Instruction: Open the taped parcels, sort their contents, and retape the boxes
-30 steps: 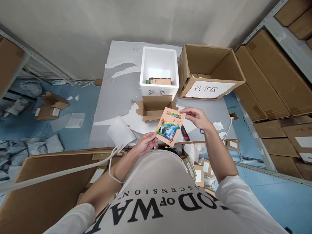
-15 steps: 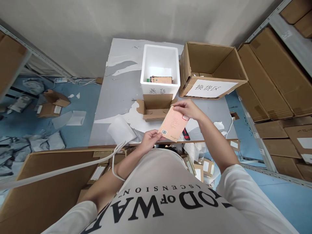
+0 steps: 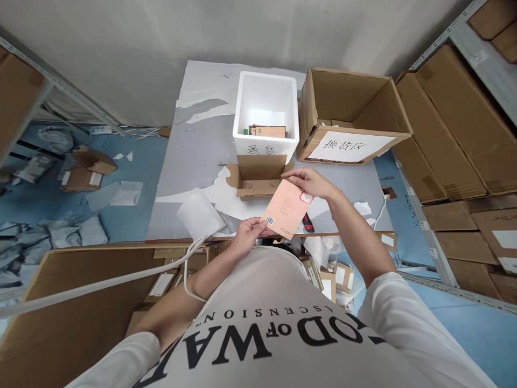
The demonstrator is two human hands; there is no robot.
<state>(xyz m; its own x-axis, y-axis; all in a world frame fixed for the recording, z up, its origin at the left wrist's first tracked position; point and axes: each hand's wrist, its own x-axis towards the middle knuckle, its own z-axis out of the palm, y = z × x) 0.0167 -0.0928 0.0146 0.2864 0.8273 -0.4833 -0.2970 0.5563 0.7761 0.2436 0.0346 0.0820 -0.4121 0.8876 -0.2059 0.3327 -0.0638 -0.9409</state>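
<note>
Between my two hands is a thin pinkish-orange book [image 3: 287, 209], its barcode at the lower left and a red-framed label at the upper right. My left hand [image 3: 251, 235] pinches its lower left corner, and my right hand [image 3: 309, 181] grips the top edge. Just beyond it an open small cardboard box [image 3: 258, 187] stands on the table. Partly behind the book lies a red and black tool [image 3: 308, 222], perhaps a box cutter. A roll of white wrap [image 3: 201, 214] sits left of my left hand.
A white foam box [image 3: 266, 146] with several items inside stands at the back, beside a large cardboard box [image 3: 355, 146] with a handwritten sign. A white cable [image 3: 121, 281] crosses over my left forearm. Stacked cartons [image 3: 452, 124] fill the right side; parcels [image 3: 81, 237] lie on the floor at left.
The book has tilted slightly, so its printed face shows a little more. Both hands keep their hold on it, and the view has shifted slightly.
</note>
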